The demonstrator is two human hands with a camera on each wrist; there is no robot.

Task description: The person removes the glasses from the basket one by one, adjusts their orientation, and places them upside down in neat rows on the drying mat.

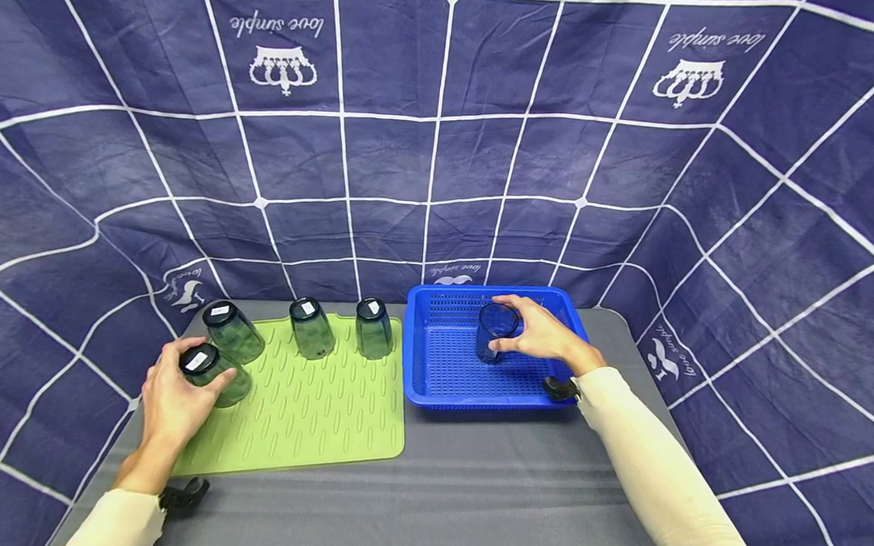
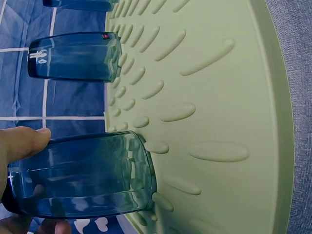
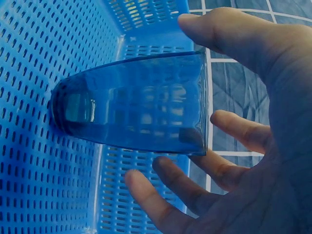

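At the left end of the green drying mat point(image 1: 307, 424), my left hand point(image 1: 174, 395) holds an upside-down dark blue drinking glass point(image 2: 83, 175), thumb on one side and fingers on the other. The rim of that glass meets the mat. Inside the blue plastic basket point(image 1: 474, 404), another glass point(image 3: 131, 102) stands mouth up on the perforated floor. Around its upper part is my right hand point(image 1: 542, 334), thumb and fingers spread wide. In the right wrist view, the thumb stands off from the rim and the fingers are loosely extended beside the glass.
Three more upside-down glasses stand along the back of the mat: one at the left point(image 1: 234, 336), one in the middle point(image 1: 313, 332) and one at the right point(image 1: 374, 333). Grey cloth point(image 1: 454, 491) covers the table. A navy checked curtain point(image 1: 392, 153) encloses the back and sides.
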